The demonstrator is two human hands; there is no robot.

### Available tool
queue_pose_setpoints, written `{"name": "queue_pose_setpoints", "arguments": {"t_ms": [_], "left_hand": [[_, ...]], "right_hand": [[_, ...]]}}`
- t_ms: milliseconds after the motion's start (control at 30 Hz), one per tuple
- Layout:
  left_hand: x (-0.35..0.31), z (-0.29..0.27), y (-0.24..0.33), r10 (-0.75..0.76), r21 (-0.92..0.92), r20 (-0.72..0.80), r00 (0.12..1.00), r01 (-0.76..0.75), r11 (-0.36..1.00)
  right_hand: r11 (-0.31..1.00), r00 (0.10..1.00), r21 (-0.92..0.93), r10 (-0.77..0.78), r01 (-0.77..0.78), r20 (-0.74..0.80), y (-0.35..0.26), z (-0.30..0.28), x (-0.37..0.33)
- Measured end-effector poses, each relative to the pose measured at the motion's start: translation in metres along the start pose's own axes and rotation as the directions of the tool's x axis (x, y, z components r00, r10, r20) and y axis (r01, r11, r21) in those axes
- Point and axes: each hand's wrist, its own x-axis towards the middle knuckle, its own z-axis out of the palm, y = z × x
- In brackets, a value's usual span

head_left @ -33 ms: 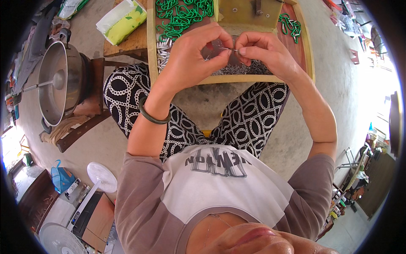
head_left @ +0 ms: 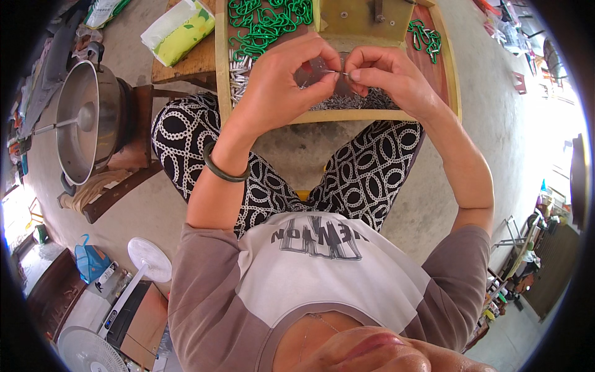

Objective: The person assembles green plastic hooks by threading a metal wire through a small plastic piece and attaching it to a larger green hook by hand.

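Observation:
Over the near part of a wooden-rimmed tray [head_left: 372, 115], my two hands meet fingertip to fingertip. My left hand [head_left: 279, 80] is closed in a pinch, and a thin silver metal piece [head_left: 332, 71] shows at its tips. My right hand [head_left: 396, 77] also pinches, with a small silver piece at its thumb and finger; whether both hands grip one piece or two, I cannot tell. Below them lies a heap of tiny grey metal parts [head_left: 356, 102]. Small silver rods [head_left: 240, 80] lie by my left wrist. Green carabiner hooks [head_left: 273, 22] fill the far left.
A brass-coloured metal fixture [head_left: 356, 22] stands at the tray's far side, with a few more green carabiners [head_left: 426, 42] to its right. Leftward are a tissue pack [head_left: 180, 31] on a wooden stool and a large metal pan [head_left: 80, 124] with a ladle. My knees flank the tray's near edge.

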Motion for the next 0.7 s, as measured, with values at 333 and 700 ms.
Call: {"name": "queue_pose_setpoints", "arguments": {"t_ms": [333,700], "left_hand": [[0.004,-0.002,0.005,0.064,0.022,-0.028,0.998,-0.063,0.998],[0.001,0.006,0.001,0.018,-0.139,-0.121,0.992,-0.035,0.990]], "right_hand": [[0.999,0.998,-0.034,-0.002,0.000,-0.057,-0.001,0.002,0.001],[0.997,0.991,-0.073,-0.035,0.026,-0.126,-0.006,0.007,0.005]]}}
